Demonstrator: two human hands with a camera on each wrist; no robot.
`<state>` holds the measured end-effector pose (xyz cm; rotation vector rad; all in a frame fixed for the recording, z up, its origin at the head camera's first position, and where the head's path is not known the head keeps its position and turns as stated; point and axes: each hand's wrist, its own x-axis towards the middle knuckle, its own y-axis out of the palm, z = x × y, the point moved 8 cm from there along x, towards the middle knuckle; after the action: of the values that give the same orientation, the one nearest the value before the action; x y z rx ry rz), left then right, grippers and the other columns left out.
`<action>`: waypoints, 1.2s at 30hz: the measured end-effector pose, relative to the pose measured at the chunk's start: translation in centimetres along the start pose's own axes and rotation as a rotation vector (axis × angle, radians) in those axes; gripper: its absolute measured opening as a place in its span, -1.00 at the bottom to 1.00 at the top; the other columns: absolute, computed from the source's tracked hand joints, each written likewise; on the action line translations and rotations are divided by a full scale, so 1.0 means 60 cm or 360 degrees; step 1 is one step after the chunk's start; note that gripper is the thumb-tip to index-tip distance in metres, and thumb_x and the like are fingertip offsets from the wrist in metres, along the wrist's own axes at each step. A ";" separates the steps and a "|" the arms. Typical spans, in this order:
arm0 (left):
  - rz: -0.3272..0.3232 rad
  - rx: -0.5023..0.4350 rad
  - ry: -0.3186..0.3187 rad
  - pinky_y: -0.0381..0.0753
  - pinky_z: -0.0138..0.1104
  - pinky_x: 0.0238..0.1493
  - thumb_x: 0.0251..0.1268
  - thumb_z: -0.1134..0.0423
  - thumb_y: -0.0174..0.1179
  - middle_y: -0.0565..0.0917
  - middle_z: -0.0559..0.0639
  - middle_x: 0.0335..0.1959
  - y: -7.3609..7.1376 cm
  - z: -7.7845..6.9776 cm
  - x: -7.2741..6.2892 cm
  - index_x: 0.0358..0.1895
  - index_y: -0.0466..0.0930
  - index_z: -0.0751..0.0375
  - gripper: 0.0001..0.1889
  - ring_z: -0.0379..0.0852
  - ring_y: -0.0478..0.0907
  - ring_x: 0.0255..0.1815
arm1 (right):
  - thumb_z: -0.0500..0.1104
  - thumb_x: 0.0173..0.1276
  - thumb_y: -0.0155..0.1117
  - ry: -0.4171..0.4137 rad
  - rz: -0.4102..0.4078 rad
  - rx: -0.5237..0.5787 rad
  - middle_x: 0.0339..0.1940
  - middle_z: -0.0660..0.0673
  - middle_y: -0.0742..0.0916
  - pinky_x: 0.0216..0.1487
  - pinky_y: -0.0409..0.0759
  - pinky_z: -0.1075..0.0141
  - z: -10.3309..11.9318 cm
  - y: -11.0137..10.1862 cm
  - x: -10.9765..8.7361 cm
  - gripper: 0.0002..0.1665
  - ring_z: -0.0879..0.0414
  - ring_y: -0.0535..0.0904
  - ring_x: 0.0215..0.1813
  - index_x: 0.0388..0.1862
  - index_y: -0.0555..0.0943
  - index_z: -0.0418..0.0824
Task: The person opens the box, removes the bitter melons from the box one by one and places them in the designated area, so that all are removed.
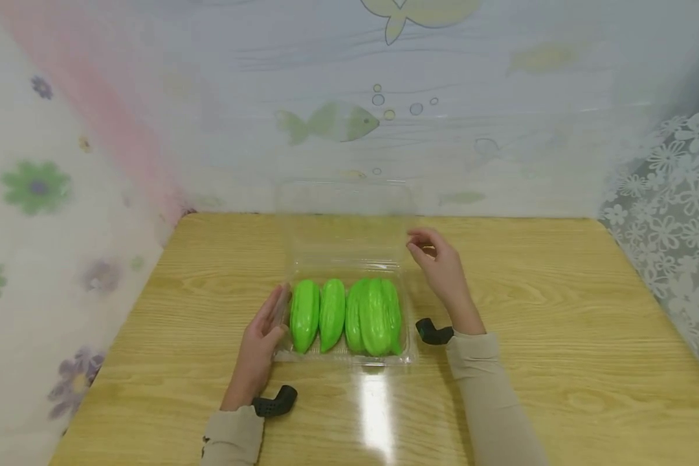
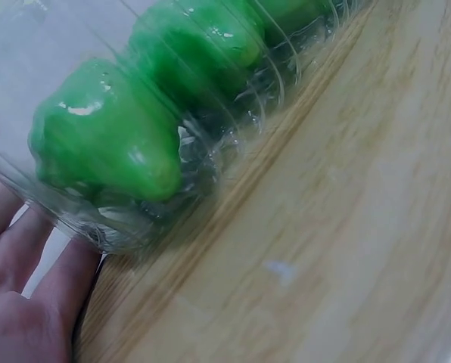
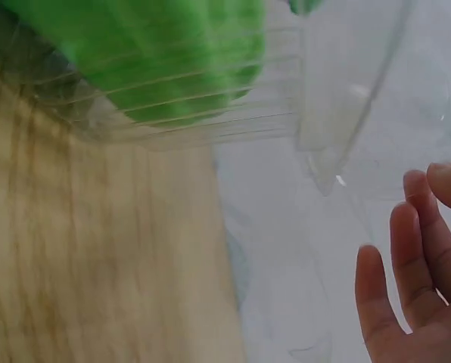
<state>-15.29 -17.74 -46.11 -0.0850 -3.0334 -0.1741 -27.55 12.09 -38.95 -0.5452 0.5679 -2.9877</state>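
A clear plastic clamshell box (image 1: pixel 409 353) sits on the table with its lid (image 1: pixel 343 236) raised. Inside lie several glossy green, long, ridged pieces (image 1: pixel 305 317) resembling imitation fruit or vegetables, side by side. My left hand (image 1: pixel 259 346) rests its extended fingers against the box's left wall, also seen in the left wrist view, where a green piece (image 2: pixel 104 132) shows through the plastic. Up at the lid's right edge, my right hand (image 1: pixel 443 268) pinches the rim between thumb and fingers. In the right wrist view the other fingers (image 3: pixel 412 261) are spread.
The wooden table (image 1: pixel 559 310) extends to both sides of the box. Behind it hangs a pale covering (image 1: pixel 472 149) printed with fish. Flower-patterned coverings stand at the left (image 1: pixel 93 226) and right (image 1: pixel 681 213). Black devices (image 1: pixel 433 332) are worn at both wrists.
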 end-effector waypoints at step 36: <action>0.0031 0.0012 0.0030 0.03 -0.51 0.25 0.11 0.64 -0.23 0.12 -0.13 0.36 0.004 -0.001 0.002 0.39 -0.02 0.06 -0.27 -0.22 0.00 0.36 | -0.38 0.30 0.03 0.0355 0.0135 0.0420 -0.21 -0.31 0.55 -0.16 0.55 0.40 -0.061 0.040 -0.012 -0.48 0.04 0.53 -0.20 0.26 0.29 -0.32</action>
<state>-15.41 -17.52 -46.04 -0.1117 -3.0132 -0.1611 -28.19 11.21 -43.25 -0.1660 0.1931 -2.9925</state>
